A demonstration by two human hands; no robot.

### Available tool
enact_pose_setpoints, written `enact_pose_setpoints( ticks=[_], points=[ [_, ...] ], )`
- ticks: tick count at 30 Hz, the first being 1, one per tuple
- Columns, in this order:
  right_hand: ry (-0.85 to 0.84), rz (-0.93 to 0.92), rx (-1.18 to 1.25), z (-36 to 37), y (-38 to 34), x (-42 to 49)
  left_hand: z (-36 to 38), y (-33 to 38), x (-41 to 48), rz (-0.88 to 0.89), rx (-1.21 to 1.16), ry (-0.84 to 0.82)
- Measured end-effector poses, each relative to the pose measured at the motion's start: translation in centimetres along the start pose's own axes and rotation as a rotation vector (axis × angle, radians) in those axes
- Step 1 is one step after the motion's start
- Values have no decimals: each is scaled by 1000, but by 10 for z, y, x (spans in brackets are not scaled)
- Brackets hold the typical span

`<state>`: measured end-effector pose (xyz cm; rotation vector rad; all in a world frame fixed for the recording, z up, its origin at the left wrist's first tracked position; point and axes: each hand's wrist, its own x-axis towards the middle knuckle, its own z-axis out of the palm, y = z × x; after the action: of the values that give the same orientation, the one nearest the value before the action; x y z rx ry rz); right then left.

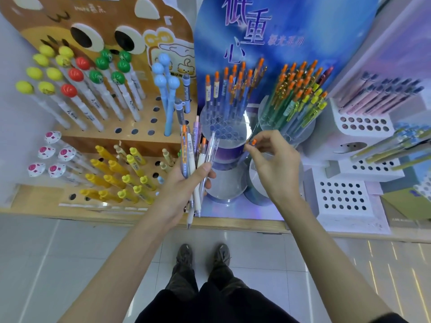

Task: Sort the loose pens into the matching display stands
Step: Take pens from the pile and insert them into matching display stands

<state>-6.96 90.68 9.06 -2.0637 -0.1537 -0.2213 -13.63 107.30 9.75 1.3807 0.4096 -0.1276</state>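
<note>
Gripped in left hand (182, 190): bundle of loose pens (194, 150). Pinched by right hand (276, 166): orange-tipped pen (252, 142), just beside clear round stand (224, 130) stocked with like pens.

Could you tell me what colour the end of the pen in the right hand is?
The pen has an orange end; head view.

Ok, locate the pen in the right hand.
Head view, centre: the orange-tipped pen is pinched in the right hand at the clear round stand's right edge, beside the left hand's bundle.
</note>
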Motion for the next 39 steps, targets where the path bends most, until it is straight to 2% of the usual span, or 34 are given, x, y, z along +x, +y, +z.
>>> enact_pose_setpoints(
  ticks=[7,17,20,22,24,25,27,29,31,35,39],
  points=[
    [59,35,-23,3,8,1,-4,0,0,-18,-17,-13],
    [-93,77,-158,23,15,8,-6,3,-4,-49,-9,-54],
    [-133,147,-129,20,12,6,-6,3,-5,-48,-16,-65],
    [-85,135,-100,14,2,-1,-8,3,-6,-44,-6,-69],
    [-21,105,27,7,-19,-9,-9,4,-6,-41,2,-85],
    [-58,145,126,4,-32,-10,-10,5,-6,-38,8,-100],
    [-304,301,307,1,-50,-7,-8,6,-7,-29,22,-145],
    [-516,388,330,2,-55,-2,-6,6,-8,-28,35,-195],
    [-567,441,315,5,-54,2,-6,6,-8,-30,66,-226],
    [-530,522,353,4,-44,0,-4,3,-11,-51,138,-261],
    [-356,494,423,3,-41,-3,-2,4,-14,-70,123,-267]
  ],
)
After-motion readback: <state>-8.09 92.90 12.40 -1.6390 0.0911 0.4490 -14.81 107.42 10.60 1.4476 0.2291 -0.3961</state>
